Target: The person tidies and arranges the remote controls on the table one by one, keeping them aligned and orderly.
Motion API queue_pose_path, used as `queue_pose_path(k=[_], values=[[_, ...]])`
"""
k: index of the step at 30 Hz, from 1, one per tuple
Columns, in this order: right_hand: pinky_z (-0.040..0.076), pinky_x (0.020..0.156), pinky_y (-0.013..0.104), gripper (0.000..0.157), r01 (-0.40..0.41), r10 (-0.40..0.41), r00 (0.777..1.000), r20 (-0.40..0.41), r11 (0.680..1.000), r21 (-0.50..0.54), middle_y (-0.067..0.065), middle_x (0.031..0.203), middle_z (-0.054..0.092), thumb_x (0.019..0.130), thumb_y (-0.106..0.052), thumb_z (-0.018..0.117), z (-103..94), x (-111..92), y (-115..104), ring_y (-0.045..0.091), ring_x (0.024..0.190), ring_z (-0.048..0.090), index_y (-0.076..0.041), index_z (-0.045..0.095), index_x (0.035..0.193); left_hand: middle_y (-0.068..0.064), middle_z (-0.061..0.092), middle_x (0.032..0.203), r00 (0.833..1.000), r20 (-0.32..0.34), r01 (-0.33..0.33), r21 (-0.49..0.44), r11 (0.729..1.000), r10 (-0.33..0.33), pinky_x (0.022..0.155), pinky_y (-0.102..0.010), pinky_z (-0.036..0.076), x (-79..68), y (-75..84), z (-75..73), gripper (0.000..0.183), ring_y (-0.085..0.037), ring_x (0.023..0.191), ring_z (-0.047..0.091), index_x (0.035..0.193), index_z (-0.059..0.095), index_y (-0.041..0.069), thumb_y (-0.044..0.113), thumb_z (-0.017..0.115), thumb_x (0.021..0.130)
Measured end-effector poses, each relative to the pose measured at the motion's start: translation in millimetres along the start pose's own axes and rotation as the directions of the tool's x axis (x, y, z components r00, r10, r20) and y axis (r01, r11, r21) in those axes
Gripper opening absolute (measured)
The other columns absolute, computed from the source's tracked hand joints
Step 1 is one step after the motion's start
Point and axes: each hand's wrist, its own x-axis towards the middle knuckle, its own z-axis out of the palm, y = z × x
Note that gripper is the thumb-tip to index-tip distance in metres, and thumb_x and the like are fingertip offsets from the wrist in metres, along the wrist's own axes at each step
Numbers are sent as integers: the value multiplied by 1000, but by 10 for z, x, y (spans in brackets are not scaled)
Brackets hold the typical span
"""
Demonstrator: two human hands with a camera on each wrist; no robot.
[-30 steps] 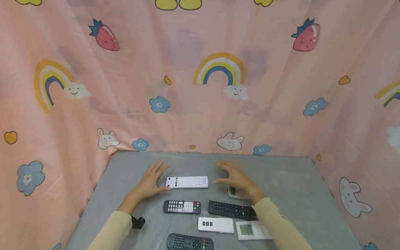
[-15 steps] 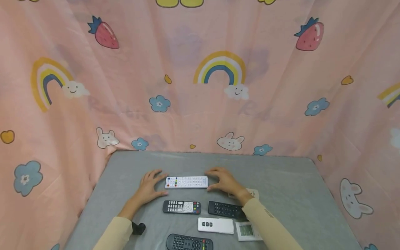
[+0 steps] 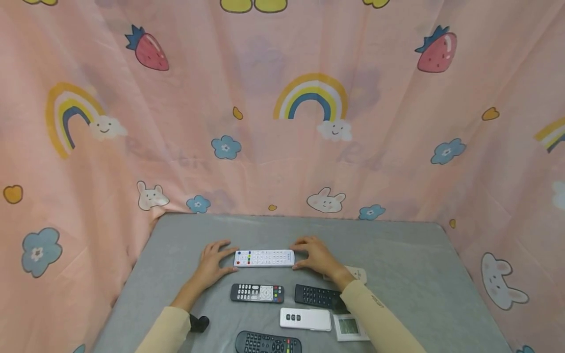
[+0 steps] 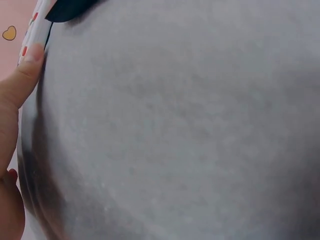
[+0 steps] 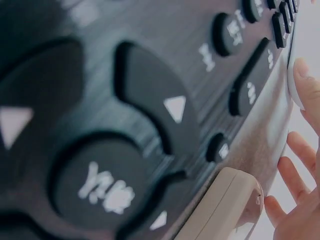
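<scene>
A long white remote control (image 3: 264,258) with rows of small buttons lies flat near the far side of the grey table, between my hands. My left hand (image 3: 211,264) holds its left end, thumb at the near corner and forefinger at the far one. At the other end my right hand (image 3: 319,257) holds it in the same way. In the left wrist view the thumb (image 4: 30,62) meets the white remote's edge. The right wrist view has the right thumb (image 5: 306,82) against the remote's white end, while a black remote (image 5: 125,115) fills the foreground.
Nearer me lie a black-and-silver remote (image 3: 257,292), a black remote (image 3: 315,295), a white three-button remote (image 3: 305,319), a white remote with a screen (image 3: 348,327) and a dark remote (image 3: 268,342). A beige remote (image 3: 358,274) is partly behind my right wrist. A patterned pink curtain (image 3: 273,171) backs the table.
My right hand has come left and down to the white remote's right end. My left thumb and forefinger have closed in on its left end. The other remotes have stayed put.
</scene>
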Motion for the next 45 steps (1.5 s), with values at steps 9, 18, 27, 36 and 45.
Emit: queue_pose_path(k=[9,18,27,36,45], values=[[41,109,52,58,-35,35,999,-37,999,15,3,131,65,70,-40,85,-29,-3,-68,27,125,53,-20,70,123,-10,71,110,995,-85,-59,-110,992,50,93,-51,44,180,-19,-70,54,-32,105,57,122,71,10,27,84,72],[46,103,47,59,-7,12,998,-61,996,94,3,121,72,71,-38,84,-16,29,-164,24,113,62,-13,69,123,-8,74,95,998,3,54,-289,956,-56,89,-48,53,324,-9,-218,47,-25,91,67,123,68,4,9,80,78],[56,90,40,50,-75,86,996,-21,952,297,0,99,73,78,-26,83,3,39,-307,15,95,68,-10,65,122,-15,74,112,987,43,162,-362,918,-157,94,-48,54,424,-43,-254,43,-31,104,69,126,67,5,8,75,85],[51,71,19,57,-103,120,993,-18,913,394,9,97,68,77,-19,84,32,73,-386,13,82,62,-6,59,126,-15,70,123,964,47,257,-420,870,-262,94,-45,54,533,3,-243,40,-31,111,66,130,65,12,15,70,91],[50,67,19,59,-73,104,994,-42,886,459,10,92,68,77,-17,84,84,95,-412,14,78,61,-7,60,131,-17,70,121,937,-7,296,-519,802,-350,92,-40,54,649,74,-166,35,-31,110,66,126,68,8,13,70,91]])
